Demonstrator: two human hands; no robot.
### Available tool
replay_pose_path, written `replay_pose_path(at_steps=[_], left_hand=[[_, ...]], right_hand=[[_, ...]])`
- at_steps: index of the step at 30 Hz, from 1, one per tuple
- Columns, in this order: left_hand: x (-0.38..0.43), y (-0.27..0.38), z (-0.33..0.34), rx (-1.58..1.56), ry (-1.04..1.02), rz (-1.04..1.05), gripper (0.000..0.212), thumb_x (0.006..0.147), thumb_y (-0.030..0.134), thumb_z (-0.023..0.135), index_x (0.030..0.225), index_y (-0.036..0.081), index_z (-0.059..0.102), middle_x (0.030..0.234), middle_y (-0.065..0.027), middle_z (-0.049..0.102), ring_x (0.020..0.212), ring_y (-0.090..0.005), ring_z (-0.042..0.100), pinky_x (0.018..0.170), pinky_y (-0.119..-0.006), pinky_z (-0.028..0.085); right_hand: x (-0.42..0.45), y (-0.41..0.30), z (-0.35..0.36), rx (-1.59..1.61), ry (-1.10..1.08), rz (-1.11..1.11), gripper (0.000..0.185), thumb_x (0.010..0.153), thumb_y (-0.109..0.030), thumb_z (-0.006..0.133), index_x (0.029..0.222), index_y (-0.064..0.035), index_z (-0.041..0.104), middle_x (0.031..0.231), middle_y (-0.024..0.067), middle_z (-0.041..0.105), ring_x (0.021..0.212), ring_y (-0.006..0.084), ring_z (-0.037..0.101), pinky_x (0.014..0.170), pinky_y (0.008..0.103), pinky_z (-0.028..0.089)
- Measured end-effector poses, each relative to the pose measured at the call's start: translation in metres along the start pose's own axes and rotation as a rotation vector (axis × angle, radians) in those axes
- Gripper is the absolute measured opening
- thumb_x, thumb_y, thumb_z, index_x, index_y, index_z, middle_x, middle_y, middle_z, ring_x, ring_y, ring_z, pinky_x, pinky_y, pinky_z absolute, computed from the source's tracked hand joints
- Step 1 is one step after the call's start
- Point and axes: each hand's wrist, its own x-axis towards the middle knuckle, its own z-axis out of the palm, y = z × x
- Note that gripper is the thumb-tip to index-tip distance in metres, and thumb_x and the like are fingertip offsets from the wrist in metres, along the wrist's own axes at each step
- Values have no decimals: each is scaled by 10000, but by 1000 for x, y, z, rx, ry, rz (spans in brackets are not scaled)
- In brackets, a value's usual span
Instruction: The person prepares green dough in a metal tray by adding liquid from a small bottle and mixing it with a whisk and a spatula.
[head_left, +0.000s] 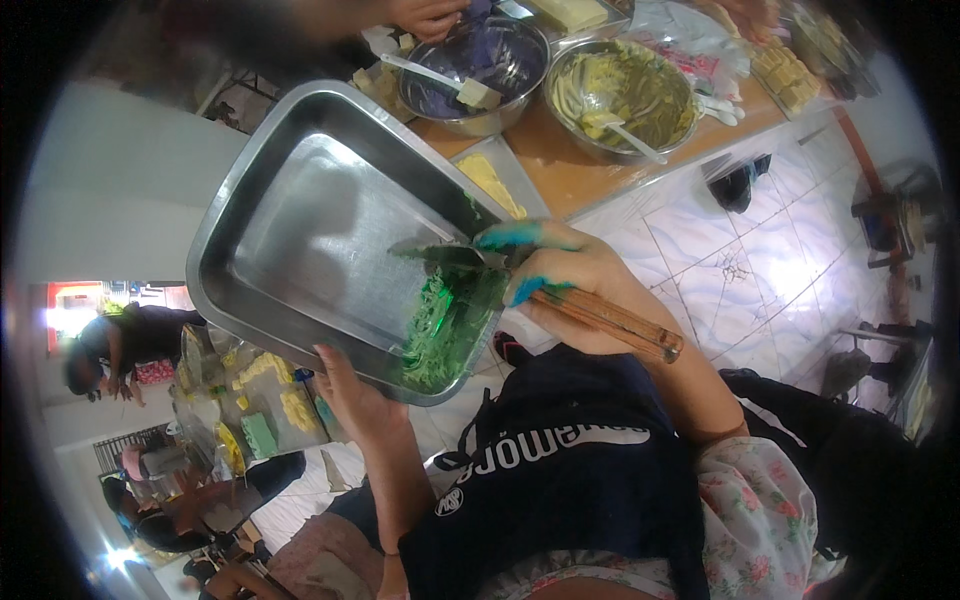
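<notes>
A rectangular stainless steel pan (300, 202) is tilted in front of me. My left hand (360, 405) grips its near rim, with the thumb on the inner wall and the fingers hidden underneath. Moist green paste (442, 345) is smeared over the corner and wall at the pan's near right end; the rest of its metal bottom shows bare. My right hand (574, 289), its fingers stained blue-green, is closed around the wooden handle (611, 324) of a metal spatula. That spatula's green-smeared blade (442, 255) reaches over the pan, just above the paste.
Beyond the pan, a brown table (551, 176) carries a steel bowl of purple paste (517, 67), another of yellow-green paste (637, 90) and a tray of yellow paste (480, 180). Another person's hand (427, 19) is by the purple bowl. People work at a table (281, 442) on the left.
</notes>
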Motion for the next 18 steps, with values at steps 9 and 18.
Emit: replay_pose_path(at_steps=[9, 18], left_hand=[[3, -5, 4, -78, -23, 26, 458, 866, 310, 545, 1178, 11, 394, 1077, -94, 498, 962, -196, 528, 774, -336, 467], [4, -7, 6, -52, -7, -34, 393, 873, 281, 539, 1147, 13, 451, 1037, -86, 527, 915, -188, 549, 749, -316, 475]], right_hand=[[-15, -8, 3, -49, -34, 255, 180, 691, -62, 672, 867, -56, 633, 937, 126, 592, 905, 241, 560, 792, 327, 432], [-31, -5, -4, -63, 227, 61, 204, 658, -12, 658, 856, -50, 624, 897, 133, 603, 783, 245, 610, 685, 292, 481]])
